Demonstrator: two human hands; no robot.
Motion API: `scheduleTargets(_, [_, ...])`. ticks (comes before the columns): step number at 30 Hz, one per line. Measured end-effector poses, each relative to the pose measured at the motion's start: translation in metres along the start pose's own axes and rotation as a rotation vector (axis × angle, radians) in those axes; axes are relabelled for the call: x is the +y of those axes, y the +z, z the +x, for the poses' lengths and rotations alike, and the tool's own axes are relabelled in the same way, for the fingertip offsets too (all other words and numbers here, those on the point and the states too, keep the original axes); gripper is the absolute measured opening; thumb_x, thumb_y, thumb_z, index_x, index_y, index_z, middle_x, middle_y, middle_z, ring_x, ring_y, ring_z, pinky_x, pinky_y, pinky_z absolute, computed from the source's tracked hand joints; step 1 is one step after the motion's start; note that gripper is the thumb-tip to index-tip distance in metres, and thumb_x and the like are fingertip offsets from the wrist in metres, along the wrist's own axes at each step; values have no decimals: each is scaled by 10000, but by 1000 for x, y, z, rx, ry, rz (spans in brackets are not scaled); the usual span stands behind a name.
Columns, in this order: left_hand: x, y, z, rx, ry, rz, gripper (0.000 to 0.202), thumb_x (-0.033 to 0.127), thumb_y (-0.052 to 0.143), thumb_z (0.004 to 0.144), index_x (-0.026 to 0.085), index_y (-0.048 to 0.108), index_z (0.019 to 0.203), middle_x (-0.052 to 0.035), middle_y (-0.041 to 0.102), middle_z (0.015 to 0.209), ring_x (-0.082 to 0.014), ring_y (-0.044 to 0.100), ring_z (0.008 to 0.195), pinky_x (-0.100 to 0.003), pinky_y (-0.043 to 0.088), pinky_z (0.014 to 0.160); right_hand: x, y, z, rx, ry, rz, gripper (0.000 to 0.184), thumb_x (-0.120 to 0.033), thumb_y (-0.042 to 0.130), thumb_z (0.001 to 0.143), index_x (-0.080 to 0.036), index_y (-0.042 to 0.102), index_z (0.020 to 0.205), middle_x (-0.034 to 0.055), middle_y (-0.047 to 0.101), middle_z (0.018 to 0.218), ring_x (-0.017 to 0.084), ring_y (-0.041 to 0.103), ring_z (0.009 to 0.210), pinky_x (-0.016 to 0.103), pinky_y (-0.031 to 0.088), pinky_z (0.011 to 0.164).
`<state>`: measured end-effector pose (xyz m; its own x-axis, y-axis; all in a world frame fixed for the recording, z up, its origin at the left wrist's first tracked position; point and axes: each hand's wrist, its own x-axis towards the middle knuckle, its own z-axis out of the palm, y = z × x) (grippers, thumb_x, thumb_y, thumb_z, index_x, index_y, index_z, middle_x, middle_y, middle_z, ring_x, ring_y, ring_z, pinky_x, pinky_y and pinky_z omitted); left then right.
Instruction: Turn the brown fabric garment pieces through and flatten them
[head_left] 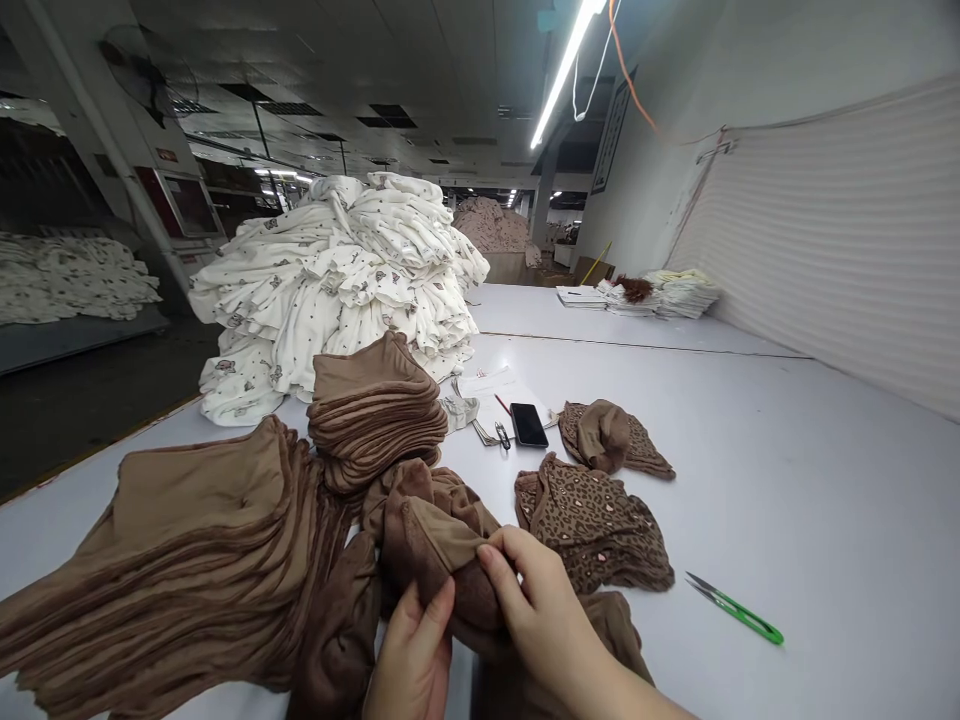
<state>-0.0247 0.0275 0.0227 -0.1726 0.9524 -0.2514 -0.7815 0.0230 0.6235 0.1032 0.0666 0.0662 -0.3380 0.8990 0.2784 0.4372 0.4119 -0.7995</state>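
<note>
Both hands grip a brown fleece-lined garment (439, 535) on the table, its kind unclear in the folds. My left hand (416, 645) pinches the lower edge, thumb pressed against the fingers. To its upper right, my right hand (536, 595) has thumb and forefinger closed on a turned-back edge. Left of the hands lies a large stack of folded brown garments (202, 480), with a second brown stack (375, 400) behind it. Leopard-print brown pieces (600, 520) lie just beyond my right hand. More brown cloth lies under my right forearm, partly hidden.
Green-handled thread snips (739, 610) lie at the right. Further back are a black phone (529, 425), papers (487, 390) and another leopard-print bundle (615, 437). A tall heap of white printed cloth (345, 270) stands at the back left. White folded pieces (679, 293) sit by the wall.
</note>
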Motion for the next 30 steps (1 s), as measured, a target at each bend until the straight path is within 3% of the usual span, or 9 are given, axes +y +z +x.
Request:
scheduleTargets(5, [-4, 2, -1, 7, -34, -55, 361, 229, 842, 656, 307, 765, 1000, -18, 782, 1069, -275, 607, 1193, -449, 339, 1135, 18, 16, -3, 147, -300, -308, 301, -248, 336, 990, -228, 408, 699, -12, 520, 631, 135, 499, 564, 232, 352, 545])
scheduleTargets(10, [-10, -9, 1, -150, -266, -291, 209, 210, 740, 737, 255, 796, 933, -41, 768, 1103, -274, 607, 1198, -413, 338, 1143, 26, 12, -3, 166, -358, -497, 334, -216, 328, 985, -228, 420, 664, 5, 534, 570, 149, 475, 500, 261, 304, 528])
scheduleTargets(12, [-13, -14, 0, -201, -248, -311, 225, 212, 656, 814, 252, 779, 999, -44, 736, 1175, -266, 586, 1225, -410, 332, 1145, 25, 10, 0, 152, -362, -526, 336, -203, 332, 982, -223, 437, 663, 8, 547, 568, 146, 480, 493, 262, 295, 523])
scheduleTargets(15, [-11, -14, -2, -233, -218, -321, 255, 193, 654, 819, 300, 767, 1020, -9, 734, 1184, -249, 562, 1252, -399, 316, 1152, 22, 10, 5, 127, -368, -549, 338, -208, 340, 981, -217, 466, 669, 7, 558, 569, 145, 491, 488, 265, 296, 518])
scheduleTargets(18, [-2, -9, -5, -201, -214, -294, 245, 228, 698, 799, 321, 763, 1016, 1, 737, 1181, -257, 529, 1283, -414, 323, 1147, 17, 6, 6, 131, -345, -553, 313, -220, 348, 989, -206, 533, 737, 17, 578, 610, 157, 518, 515, 264, 337, 522])
scheduleTargets(22, [2, -7, -10, -81, -160, -213, 225, 275, 772, 737, 307, 771, 959, -18, 769, 1096, -286, 553, 1247, -434, 387, 1100, 6, -3, -4, 193, -424, -416, 204, -316, 466, 958, -163, 543, 1069, 122, 608, 949, 233, 582, 826, 337, 479, 712])
scheduleTargets(25, [-4, -10, -9, -9, -123, -50, 174, 326, 757, 750, 253, 766, 908, -50, 768, 1054, -301, 602, 1172, -418, 454, 1025, 1, -4, -12, 187, -557, -377, 172, -257, 566, 901, -153, 547, 1037, 108, 600, 874, 226, 548, 762, 355, 489, 663])
scheduleTargets(28, [-8, -13, 2, 26, -82, 27, 278, 384, 644, 852, 220, 680, 1073, -75, 686, 1188, -271, 623, 1106, -458, 496, 950, -3, 2, -19, 243, -631, -379, 193, -103, 494, 908, -155, 553, 1084, 82, 614, 792, 198, 532, 689, 321, 476, 598])
scheduleTargets(30, [-7, -16, 7, 49, -68, 65, 315, 382, 572, 906, 208, 609, 1165, -85, 630, 1246, -244, 625, 1070, -469, 513, 908, -8, 10, -28, 253, -620, -366, 210, -123, 448, 943, -176, 560, 1112, 79, 623, 793, 200, 548, 696, 313, 490, 599])
